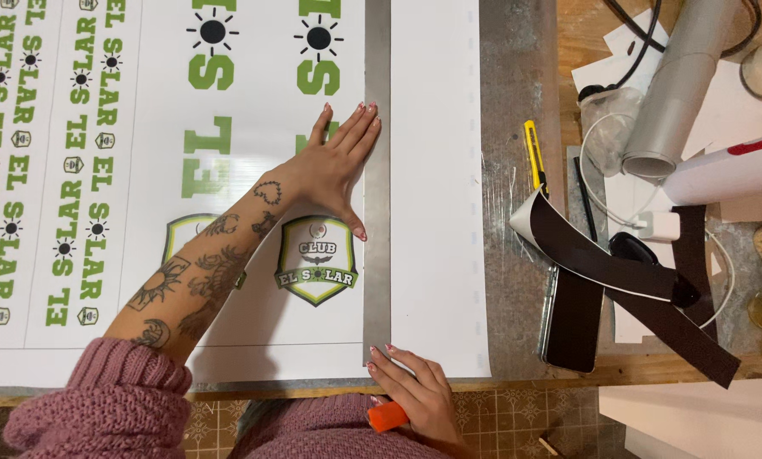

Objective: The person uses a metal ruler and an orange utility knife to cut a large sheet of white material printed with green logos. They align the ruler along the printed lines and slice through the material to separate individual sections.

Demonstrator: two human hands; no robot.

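**Hands on a ruler over a printed sheet**

Right hand (415,393), nearest the camera, is closed around an orange-handled cutter (387,416), its fingertips resting on the near end of the metal ruler (377,255). That ruler, a long grey strip, runs straight away from the person across the bench (517,127) and serves as the landmark for everything else.

Farther along the ruler, the left hand (334,166) lies open and flat, palm down, fingers spread, with the fingertips and thumb touching the ruler's left edge. It holds nothing and presses on the printed sheet (169,170), a white sheet with green lettering and shield emblems that lies left of the ruler and reaches under its edge. A pink knitted sleeve (109,399) is pushed up the forearm.

Just right of the ruler lies a plain white strip (436,187). Well right of it sit a black strip (619,280) curling over a dark phone (572,319), a yellow utility knife (534,153), and, farthest off, a grey cardboard tube (678,85).
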